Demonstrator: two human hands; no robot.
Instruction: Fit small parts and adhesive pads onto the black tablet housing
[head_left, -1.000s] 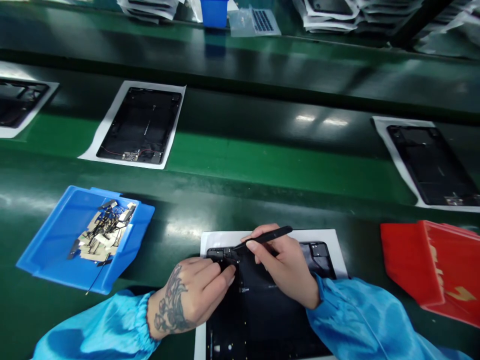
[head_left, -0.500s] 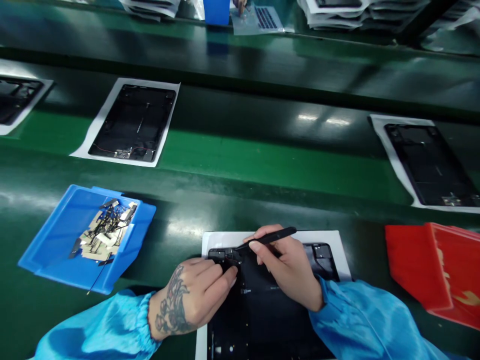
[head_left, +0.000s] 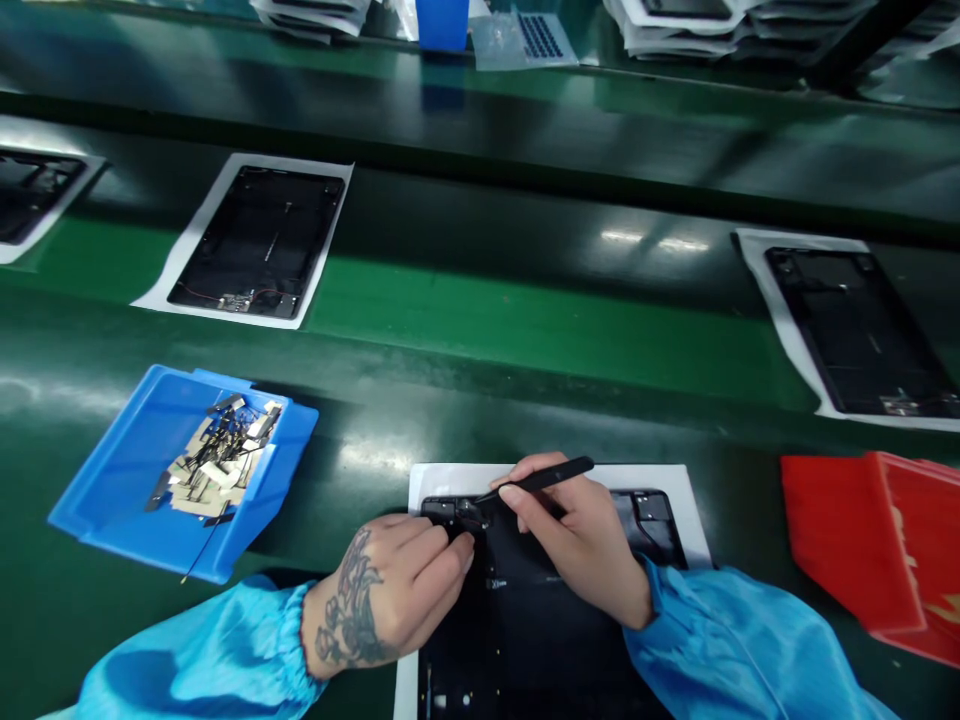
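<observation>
Bottom center, the tattooed left hand [head_left: 386,590] curls downward, and the right hand [head_left: 577,540] angles in beside it, fingers [head_left: 512,494] pinched tight!

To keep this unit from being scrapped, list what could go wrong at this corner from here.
The pointed black tweezers in the right hand work right at the small black part, so a slip could nick it or scratch the black housing. The left hand presses close by and may block the view of the tips. A thin wire hangs over the edge of the blue tray and might snag a passing sleeve.
</observation>
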